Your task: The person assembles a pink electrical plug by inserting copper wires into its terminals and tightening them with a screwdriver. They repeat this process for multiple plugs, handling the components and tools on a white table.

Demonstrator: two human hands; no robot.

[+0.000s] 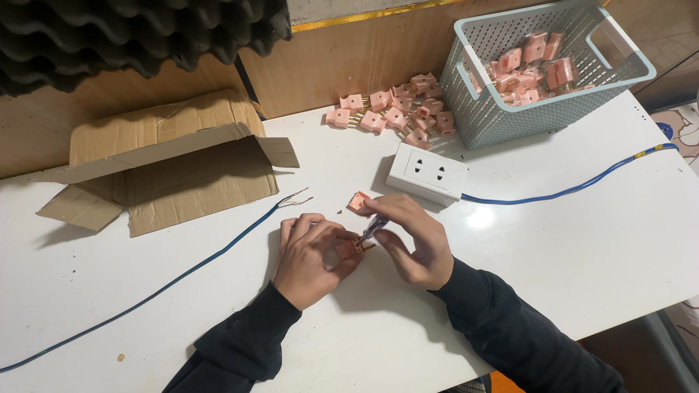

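Plastic basket — pink plugs inside.

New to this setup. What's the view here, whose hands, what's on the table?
One picture, from a camera on the person's head, looking down at their own bare hands over a white table. The left hand pinches a small pink plug; the right hand holds a small screwdriver with its tip at that plug. A loose pink plug piece lies just beyond. Around: a white socket block on a blue cable, another blue wire, a plug pile, a basket holding more, and torn cardboard.
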